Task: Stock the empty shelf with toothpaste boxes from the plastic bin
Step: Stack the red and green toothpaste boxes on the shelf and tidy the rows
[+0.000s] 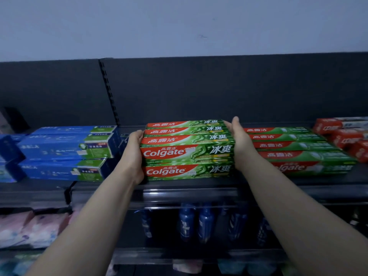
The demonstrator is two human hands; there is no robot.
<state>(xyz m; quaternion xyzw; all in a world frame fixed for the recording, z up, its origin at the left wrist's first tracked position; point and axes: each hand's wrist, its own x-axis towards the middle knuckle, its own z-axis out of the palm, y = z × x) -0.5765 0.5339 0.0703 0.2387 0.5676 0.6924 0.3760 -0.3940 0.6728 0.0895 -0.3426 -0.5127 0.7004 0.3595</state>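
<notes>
A stack of green and red Colgate toothpaste boxes [188, 150] rests on the dark top shelf [189, 189], two layers high and several rows deep. My left hand [133, 154] presses flat against the stack's left end. On the right end lies my right hand [240, 143], fingers reaching toward the back. Both hands clamp the stack between them. The plastic bin is out of view.
Blue toothpaste boxes [67, 152] are stacked to the left on the same shelf. More green Colgate boxes [298, 150] lie right of my hands, with red boxes [346, 136] at the far right. Blue bottles [199, 222] and pink packs [35, 228] fill the shelf below.
</notes>
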